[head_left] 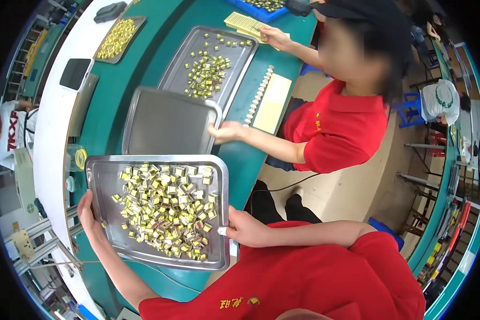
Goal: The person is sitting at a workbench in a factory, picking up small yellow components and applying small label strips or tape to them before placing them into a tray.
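Note:
Between my two hands is a shiny metal tray (157, 159), heaped with many small yellow-and-silver block-shaped parts (168, 210). My left hand (88, 213) grips its left rim, with the fingers partly hidden by the edge. On the opposite rim, my right hand (245, 228) is closed, its thumb over the edge and the other fingers out of sight underneath. Just beyond lies a bare metal tray (165, 120), whose right corner a co-worker's hand (226, 132) holds. That tray overlaps another metal tray (170, 74) with a smaller pile of the same parts.
A co-worker in a red shirt (341, 128) sits at the green table (109, 101), one hand on yellow strips (242, 24). A row of parts (258, 96) lies beside a yellow board (272, 104). The white ledge at left carries a phone-like device (76, 73) and a filled tray (117, 40).

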A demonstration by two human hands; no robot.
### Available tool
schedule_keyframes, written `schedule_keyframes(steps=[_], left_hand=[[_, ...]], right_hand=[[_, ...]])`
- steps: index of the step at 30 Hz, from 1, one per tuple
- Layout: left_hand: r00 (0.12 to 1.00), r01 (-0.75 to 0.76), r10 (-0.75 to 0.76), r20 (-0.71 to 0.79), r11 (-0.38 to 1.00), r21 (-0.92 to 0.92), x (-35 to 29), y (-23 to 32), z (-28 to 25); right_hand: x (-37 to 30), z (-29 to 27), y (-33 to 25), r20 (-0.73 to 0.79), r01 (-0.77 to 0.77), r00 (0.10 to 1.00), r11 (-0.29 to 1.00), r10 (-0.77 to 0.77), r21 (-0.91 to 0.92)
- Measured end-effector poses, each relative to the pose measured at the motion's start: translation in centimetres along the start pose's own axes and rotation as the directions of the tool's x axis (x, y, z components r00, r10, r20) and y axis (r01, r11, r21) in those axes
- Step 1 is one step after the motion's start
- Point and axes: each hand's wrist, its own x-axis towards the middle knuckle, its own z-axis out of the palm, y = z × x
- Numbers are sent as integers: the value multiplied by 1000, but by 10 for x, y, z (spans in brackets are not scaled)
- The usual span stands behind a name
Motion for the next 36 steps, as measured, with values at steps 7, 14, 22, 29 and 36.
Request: schedule_keyframes(steps=[7, 14, 22, 29, 36], left_hand=[[996, -89, 89, 2, 991, 100, 15, 19, -5], [986, -164, 162, 37, 985, 47, 29, 35, -9], [897, -318, 276, 344, 946, 69, 43, 51, 43], [680, -386, 466, 566, 884, -264, -111, 112, 213], [698, -225, 165, 697, 974, -5, 84, 154, 225]], right_hand=[[4, -6, -8, 39, 116, 993, 993, -114, -34], [6, 1, -10, 33, 160, 987, 984, -158, -78], [16, -7, 0, -166, 391, 893, 903, -419, -176], [8, -48, -2, -476, 529, 639, 795, -604, -297], [-49, -109, -9, -642, 449, 576, 852, -506, -269]])
